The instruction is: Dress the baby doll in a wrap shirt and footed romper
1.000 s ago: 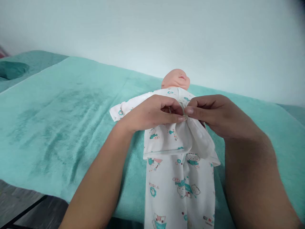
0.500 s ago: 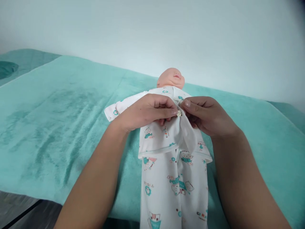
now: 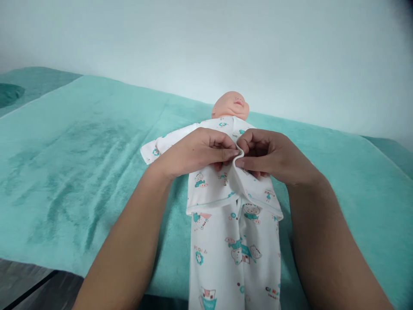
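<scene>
A baby doll (image 3: 229, 105) lies on its back, dressed in a white printed shirt (image 3: 206, 189) and matching pants (image 3: 219, 254). At the middle of the shirt front, my left hand (image 3: 206, 148) pinches one edge of the opening between thumb and fingers. My right hand (image 3: 271, 153) grips the other edge, which folds in a curve between the two hands. The button there is hidden by fabric and fingers. Below the hands the shirt's front edges meet and lie over the waist of the pants.
A teal plush cover (image 3: 97, 172) spreads beneath the doll. Behind it rises a pale wall (image 3: 206, 47). Dark floor (image 3: 38, 284) shows at the lower left, and a darker green item (image 3: 11, 94) lies at the far left edge.
My right hand has moved left toward my left hand, bringing its shirt edge over the button. The flap that was turned back now lies printed side out. My left hand stays almost still.
</scene>
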`<state>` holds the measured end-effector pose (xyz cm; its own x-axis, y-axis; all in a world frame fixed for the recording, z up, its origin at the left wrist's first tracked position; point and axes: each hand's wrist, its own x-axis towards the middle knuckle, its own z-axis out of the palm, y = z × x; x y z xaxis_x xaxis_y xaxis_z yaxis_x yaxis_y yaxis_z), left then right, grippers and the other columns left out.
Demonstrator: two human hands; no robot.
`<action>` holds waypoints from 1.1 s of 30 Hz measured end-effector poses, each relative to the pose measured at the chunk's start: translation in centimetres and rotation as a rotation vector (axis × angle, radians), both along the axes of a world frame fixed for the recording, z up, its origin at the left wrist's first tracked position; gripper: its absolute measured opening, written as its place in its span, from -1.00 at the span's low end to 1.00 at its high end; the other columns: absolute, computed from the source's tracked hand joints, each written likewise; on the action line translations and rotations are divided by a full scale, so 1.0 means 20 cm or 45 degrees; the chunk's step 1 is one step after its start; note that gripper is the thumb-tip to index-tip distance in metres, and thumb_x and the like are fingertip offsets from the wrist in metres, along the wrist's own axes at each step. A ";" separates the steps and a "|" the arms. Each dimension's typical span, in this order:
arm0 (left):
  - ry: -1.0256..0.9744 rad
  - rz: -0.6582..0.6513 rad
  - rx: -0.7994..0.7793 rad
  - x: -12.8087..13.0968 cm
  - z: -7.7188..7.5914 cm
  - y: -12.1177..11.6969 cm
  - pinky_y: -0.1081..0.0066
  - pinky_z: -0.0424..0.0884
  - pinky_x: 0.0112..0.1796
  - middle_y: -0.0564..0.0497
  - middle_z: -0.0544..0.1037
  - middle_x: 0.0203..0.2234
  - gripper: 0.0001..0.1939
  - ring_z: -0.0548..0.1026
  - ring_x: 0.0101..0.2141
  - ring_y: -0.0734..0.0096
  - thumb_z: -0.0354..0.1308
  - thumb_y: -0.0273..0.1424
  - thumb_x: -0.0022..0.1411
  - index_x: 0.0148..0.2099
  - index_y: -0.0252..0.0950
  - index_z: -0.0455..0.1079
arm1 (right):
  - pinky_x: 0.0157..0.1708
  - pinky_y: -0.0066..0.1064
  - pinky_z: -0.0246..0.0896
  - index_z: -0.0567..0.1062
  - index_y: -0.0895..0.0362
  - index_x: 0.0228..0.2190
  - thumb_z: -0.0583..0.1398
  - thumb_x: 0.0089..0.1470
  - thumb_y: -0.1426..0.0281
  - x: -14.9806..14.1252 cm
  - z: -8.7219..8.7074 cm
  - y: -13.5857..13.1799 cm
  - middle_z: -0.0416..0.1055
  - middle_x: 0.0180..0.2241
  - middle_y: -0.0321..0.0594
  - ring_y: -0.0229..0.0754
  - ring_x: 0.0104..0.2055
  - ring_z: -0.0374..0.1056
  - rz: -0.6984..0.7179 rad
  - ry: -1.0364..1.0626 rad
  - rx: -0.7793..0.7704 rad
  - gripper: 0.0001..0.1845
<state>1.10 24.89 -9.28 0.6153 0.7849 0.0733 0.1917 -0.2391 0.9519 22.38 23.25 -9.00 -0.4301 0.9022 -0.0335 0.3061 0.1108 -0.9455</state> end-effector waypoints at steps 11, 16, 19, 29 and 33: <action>0.049 0.064 0.052 0.02 0.00 -0.01 0.56 0.33 -0.51 0.09 0.51 -0.58 -0.85 0.43 -0.53 0.56 0.20 -0.34 0.18 -0.34 -0.29 0.55 | -0.71 -0.52 0.01 0.29 0.07 -0.44 0.45 -0.15 0.36 -0.02 0.00 0.01 0.27 -0.60 -0.49 -0.41 -0.66 0.18 0.005 -0.032 -0.020 -0.58; 0.041 0.078 0.085 0.02 0.00 -0.01 0.56 0.27 -0.56 0.11 0.47 -0.62 -0.87 0.39 -0.57 0.57 0.16 -0.41 0.14 -0.36 -0.30 0.54 | -0.70 -0.53 -0.01 0.31 0.08 -0.42 0.43 -0.09 0.32 -0.01 0.00 0.01 0.28 -0.60 -0.48 -0.41 -0.66 0.21 0.039 0.028 -0.018 -0.62; 0.018 0.091 0.106 0.02 -0.01 -0.01 0.55 0.24 -0.57 0.11 0.45 -0.63 -0.88 0.36 -0.58 0.57 0.15 -0.42 0.13 -0.39 -0.30 0.51 | -0.71 -0.53 -0.04 0.34 0.09 -0.40 0.40 -0.02 0.28 0.00 0.00 0.01 0.32 -0.59 -0.45 -0.41 -0.65 0.23 0.070 0.084 -0.017 -0.67; -0.040 0.071 0.059 0.02 -0.02 0.00 0.54 0.25 -0.54 0.12 0.44 -0.61 -0.93 0.36 -0.56 0.56 0.15 -0.45 0.08 -0.40 -0.30 0.46 | -0.71 -0.52 -0.05 0.34 0.08 -0.41 0.35 0.05 0.29 -0.02 0.00 0.01 0.32 -0.60 -0.44 -0.41 -0.66 0.22 0.052 0.078 -0.016 -0.72; -0.051 0.072 0.040 0.02 -0.02 0.00 0.55 0.26 -0.54 0.14 0.41 -0.62 -0.94 0.35 -0.56 0.58 0.14 -0.46 0.07 -0.41 -0.30 0.44 | -0.71 -0.52 -0.06 0.32 0.08 -0.43 0.39 -0.01 0.30 -0.02 0.00 0.00 0.30 -0.60 -0.46 -0.41 -0.66 0.21 0.041 0.076 -0.011 -0.68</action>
<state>1.56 24.87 -9.73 0.5659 0.8154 0.1219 0.1676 -0.2585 0.9514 21.97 23.32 -8.91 -0.4600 0.8878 -0.0147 0.2458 0.1114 -0.9629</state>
